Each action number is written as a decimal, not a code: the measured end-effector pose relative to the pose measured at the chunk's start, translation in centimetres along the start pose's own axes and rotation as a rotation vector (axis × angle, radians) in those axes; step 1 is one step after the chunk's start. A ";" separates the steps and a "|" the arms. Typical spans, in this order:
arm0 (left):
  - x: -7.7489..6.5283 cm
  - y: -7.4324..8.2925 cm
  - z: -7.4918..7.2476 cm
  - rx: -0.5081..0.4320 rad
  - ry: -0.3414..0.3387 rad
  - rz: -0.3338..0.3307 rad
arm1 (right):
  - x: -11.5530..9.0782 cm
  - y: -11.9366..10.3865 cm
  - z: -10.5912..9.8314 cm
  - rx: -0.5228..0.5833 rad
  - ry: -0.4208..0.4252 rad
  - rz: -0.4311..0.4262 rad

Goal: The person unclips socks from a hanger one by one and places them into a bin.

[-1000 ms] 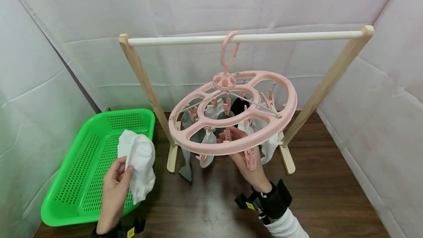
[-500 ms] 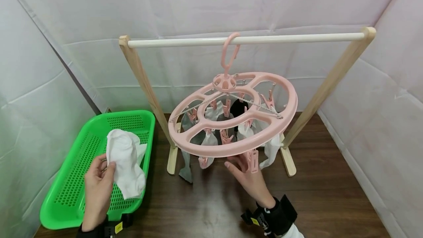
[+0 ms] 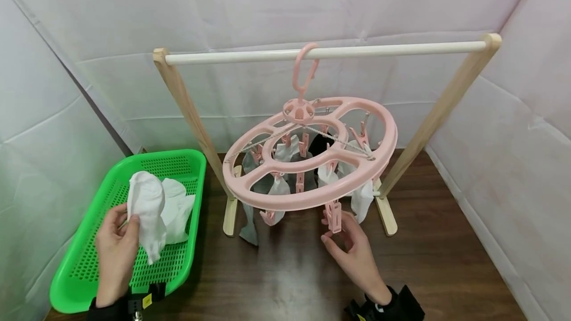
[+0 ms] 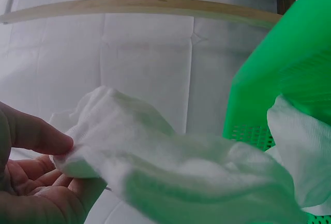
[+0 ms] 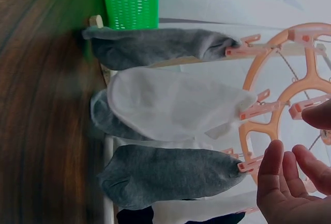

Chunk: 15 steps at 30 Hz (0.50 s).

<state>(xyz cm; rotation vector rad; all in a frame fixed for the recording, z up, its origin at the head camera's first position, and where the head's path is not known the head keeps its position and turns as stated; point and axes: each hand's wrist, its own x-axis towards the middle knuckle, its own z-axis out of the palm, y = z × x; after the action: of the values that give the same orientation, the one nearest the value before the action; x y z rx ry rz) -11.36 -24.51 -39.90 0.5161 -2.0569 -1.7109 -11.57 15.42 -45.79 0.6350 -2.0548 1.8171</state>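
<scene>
In the head view my left hand (image 3: 117, 249) pinches a white sock (image 3: 146, 207) by its edge, above the green basket; the left wrist view shows the white sock (image 4: 196, 177) hanging from thumb and fingers. Another white sock (image 3: 176, 212) lies in the basket. My right hand (image 3: 354, 251) is at a pink clip (image 3: 333, 216) on the front rim of the round pink hanger (image 3: 294, 203). In the right wrist view thumb and fingers (image 5: 270, 175) stand apart, the thumb beside a clip (image 5: 297, 110). Any contact there is unclear.
A green basket (image 3: 67, 271) stands at the left. The hanger hooks over a white rod (image 3: 392, 49) between wooden legs (image 3: 441, 113). Clipped below it hang several socks, such as a grey sock (image 5: 170, 175) and a white sock (image 5: 176, 102). Pale cloth walls surround the dark wooden floor (image 3: 285, 281).
My left hand has moved left with the white sock, showing the other sock in the basket. My right hand has come down and right from beneath the hanger to the front clip.
</scene>
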 end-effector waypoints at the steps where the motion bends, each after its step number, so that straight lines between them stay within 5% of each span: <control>1: 0.1 0.0 -0.1 -0.009 0.000 -0.009 | -0.2 0.1 -0.1 -0.003 -0.004 -0.014; 6: 1.4 -1.6 -0.5 0.015 0.002 -0.009 | -0.9 0.0 -0.5 -0.017 -0.018 -0.049; 12: 5.9 -10.4 -2.1 0.103 -0.036 0.198 | -0.9 -1.0 -1.8 -0.020 0.014 -0.151; 15: 7.2 -13.3 -2.3 0.167 -0.045 0.254 | -0.3 -1.8 -2.9 -0.017 0.035 -0.217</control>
<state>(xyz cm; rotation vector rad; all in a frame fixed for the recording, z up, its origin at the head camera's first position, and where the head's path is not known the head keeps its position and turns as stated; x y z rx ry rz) -15.95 -32.53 -52.11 0.2536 -2.2029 -1.4256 -10.49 18.19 -44.08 0.7823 -1.8950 1.6745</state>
